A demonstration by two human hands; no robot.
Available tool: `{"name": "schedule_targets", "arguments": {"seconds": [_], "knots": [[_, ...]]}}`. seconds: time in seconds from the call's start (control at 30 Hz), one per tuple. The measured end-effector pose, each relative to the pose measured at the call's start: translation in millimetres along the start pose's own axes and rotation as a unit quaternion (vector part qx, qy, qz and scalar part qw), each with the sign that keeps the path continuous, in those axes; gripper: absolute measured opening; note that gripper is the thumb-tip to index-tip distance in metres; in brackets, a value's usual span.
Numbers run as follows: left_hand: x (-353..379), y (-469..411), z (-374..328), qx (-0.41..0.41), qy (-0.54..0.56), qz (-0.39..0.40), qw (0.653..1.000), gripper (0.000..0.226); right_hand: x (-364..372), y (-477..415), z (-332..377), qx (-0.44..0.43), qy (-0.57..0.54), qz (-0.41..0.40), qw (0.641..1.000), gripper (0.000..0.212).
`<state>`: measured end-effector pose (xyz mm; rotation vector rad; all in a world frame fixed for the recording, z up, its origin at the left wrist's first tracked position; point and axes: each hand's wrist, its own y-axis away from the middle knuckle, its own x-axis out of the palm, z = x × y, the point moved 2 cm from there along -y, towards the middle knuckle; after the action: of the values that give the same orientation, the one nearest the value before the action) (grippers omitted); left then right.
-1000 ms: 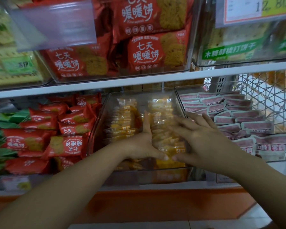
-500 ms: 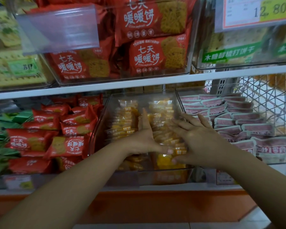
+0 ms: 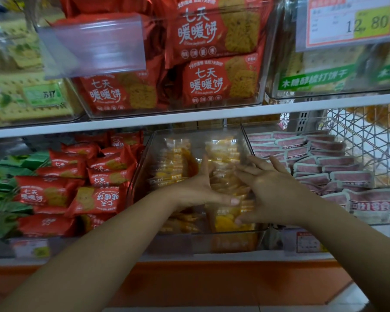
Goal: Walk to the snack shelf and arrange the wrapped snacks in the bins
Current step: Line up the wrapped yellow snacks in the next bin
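Arranging was under way: the left hand point(image 3: 203, 190) and right hand point(image 3: 273, 194), fingers spread wide, flanked the yellow wrapped snacks point(image 3: 221, 152) in the middle clear bin point(image 3: 178, 242). Next, probably, pressing that row square.

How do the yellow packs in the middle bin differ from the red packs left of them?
The yellow clear-wrapped snack packs stand in two neat rows; the red foil snack packs lie jumbled, one upside down. Yellow wrappers are see-through; red ones are opaque with white lettering. The left hand and right hand touch the yellow packs, not the red. Both sit on the lower shelf.
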<state>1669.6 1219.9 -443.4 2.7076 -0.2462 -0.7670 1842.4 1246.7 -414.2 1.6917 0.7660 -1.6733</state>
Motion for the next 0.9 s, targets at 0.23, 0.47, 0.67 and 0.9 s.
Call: {"name": "schedule_targets", "arguments": {"seconds": [0.23,0.47,0.67,0.9], "knots": [[-32,12,-24,0.029,-0.002,-0.102,0.994,0.087,0,3,-2,-0.009,-0.004,-0.001,1.000,0.105],[-55,-17,-18,0.033,-0.429,-0.230,0.873,0.029,0,2,-3,-0.010,-0.004,0.000,1.000,0.104],[-53,-33,-18,0.078,-0.427,-0.257,0.863,0.018,0,3,-3,-0.011,-0.006,0.001,1.000,0.106],[-56,-33,-28,0.129,-0.311,-0.316,0.887,0.015,0,2,-4,-0.013,-0.011,0.000,1.000,0.105]]}}
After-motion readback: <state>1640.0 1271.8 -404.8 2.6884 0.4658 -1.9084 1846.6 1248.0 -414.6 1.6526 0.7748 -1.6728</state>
